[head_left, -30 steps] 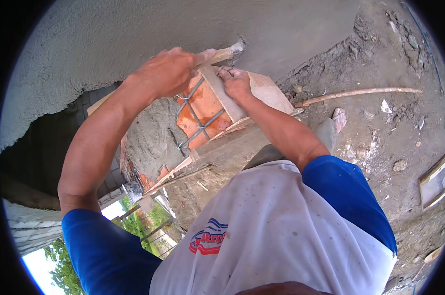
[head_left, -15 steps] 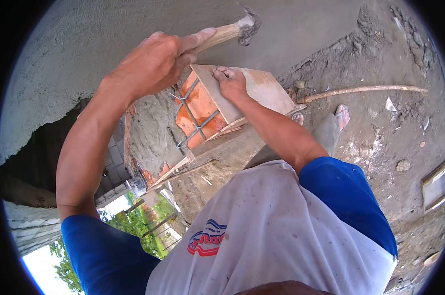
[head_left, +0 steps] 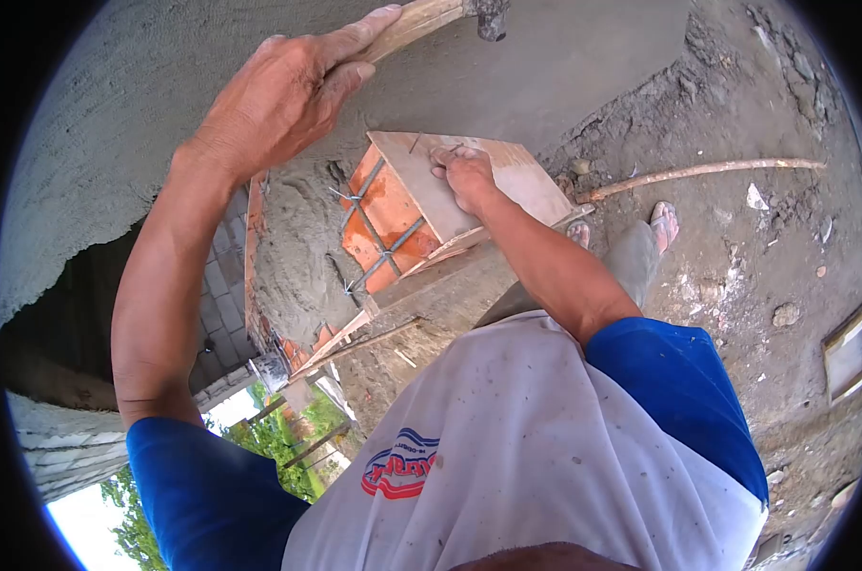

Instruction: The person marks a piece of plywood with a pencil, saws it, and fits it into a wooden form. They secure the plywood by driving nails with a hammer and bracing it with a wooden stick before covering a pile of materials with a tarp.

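My left hand [head_left: 274,100] is closed round the wooden handle of a hammer [head_left: 416,27], raised above the board; its metal head is partly cut off by the upper frame edge. My right hand [head_left: 469,179] rests on the flat board [head_left: 521,181], fingertips pinched together. Whatever lies between those fingertips is too small to make out. A thin nail [head_left: 415,144] stands in the board near its upper left corner, apart from the fingers. Below the board's left edge, tied steel bars [head_left: 372,228] cross orange brick or tile [head_left: 393,202].
Wet mortar [head_left: 302,252] lies left of the bars. A grey plastered wall [head_left: 564,67] rises behind. A long curved stick [head_left: 707,176] lies on the rough dirt ground [head_left: 735,352], near my sandalled feet [head_left: 664,226]. A framed panel [head_left: 852,352] is at far right.
My left hand has lifted the hammer upward, away from the board. My right hand has slid right along the board, and the nail now stands clear of its fingers.
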A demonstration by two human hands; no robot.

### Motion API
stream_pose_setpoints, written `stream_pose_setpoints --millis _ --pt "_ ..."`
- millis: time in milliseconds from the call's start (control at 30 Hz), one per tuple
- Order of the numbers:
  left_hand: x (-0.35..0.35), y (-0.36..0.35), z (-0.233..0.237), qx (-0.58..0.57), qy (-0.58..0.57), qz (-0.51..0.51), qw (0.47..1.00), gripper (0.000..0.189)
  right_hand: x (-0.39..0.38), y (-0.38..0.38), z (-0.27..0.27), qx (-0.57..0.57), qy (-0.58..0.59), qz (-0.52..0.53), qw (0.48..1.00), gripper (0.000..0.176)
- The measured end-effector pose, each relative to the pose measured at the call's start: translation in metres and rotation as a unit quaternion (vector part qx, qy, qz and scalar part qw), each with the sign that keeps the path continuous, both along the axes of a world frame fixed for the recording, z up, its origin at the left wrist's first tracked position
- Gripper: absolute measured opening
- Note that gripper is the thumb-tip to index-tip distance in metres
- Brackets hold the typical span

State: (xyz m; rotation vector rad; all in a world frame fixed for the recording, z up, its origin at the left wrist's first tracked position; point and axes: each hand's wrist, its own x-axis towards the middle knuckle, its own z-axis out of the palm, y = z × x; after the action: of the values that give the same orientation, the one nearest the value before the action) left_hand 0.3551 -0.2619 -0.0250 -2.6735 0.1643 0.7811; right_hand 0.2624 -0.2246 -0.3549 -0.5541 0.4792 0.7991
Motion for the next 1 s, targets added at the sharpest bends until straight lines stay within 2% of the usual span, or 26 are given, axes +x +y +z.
stream_pose_setpoints --millis 33,133,233,333,433,533,633,767,800,900,933,1000 --pt "0.001 -0.003 -0.002 -0.037 -0.012 0.033 0.999 0.051 0.000 0.001 -0.002 0.015 0.012 -0.009 1.000 0.011" --pt "-0.003 0.068 -0.052 0.130 0.104 -0.112 0.980 0.047 0.002 0.002 -0.003 0.030 0.022 -0.021 0.999 0.008" --pt "0.028 0.038 -0.034 0.130 0.212 -0.076 0.966 0.046 0.005 0.001 -0.005 0.024 0.007 -0.021 0.999 0.008" --pt "0.033 -0.008 -0.006 0.125 0.129 -0.115 0.977 0.047 0.005 0.004 -0.007 0.024 0.011 -0.020 0.999 0.008" --pt "0.025 0.006 -0.019 -0.006 -0.005 -0.042 0.999 0.047 0.001 0.003 -0.007 0.043 0.024 -0.023 0.999 0.008" --pt "0.003 0.050 -0.055 0.200 0.167 -0.071 0.963 0.046 0.002 0.003 -0.006 0.061 0.041 -0.033 0.997 0.009" --pt "0.026 0.042 -0.044 0.188 0.198 -0.097 0.957 0.031 0.006 -0.002 -0.001 0.056 0.034 -0.037 0.997 0.009" --pt "0.037 0.006 -0.012 0.132 0.101 -0.065 0.984 0.050 0.004 -0.001 -0.002 0.053 0.036 -0.027 0.998 0.010" --pt "0.031 0.004 -0.013 0.083 0.045 -0.059 0.994 0.051 -0.001 0.000 -0.004 0.054 0.040 -0.026 0.997 0.010" --pt "0.003 0.047 -0.038 0.066 0.080 -0.108 0.989 0.042 0.003 0.001 -0.004 0.067 0.049 -0.043 0.996 0.011" --pt "-0.004 0.067 -0.053 0.156 0.131 -0.132 0.970 0.046 0.001 0.000 -0.003 0.077 0.055 -0.050 0.994 0.012" --pt "0.018 0.037 -0.038 0.179 0.166 -0.103 0.964 0.043 0.009 -0.001 -0.003 0.090 0.055 -0.064 0.992 0.012"
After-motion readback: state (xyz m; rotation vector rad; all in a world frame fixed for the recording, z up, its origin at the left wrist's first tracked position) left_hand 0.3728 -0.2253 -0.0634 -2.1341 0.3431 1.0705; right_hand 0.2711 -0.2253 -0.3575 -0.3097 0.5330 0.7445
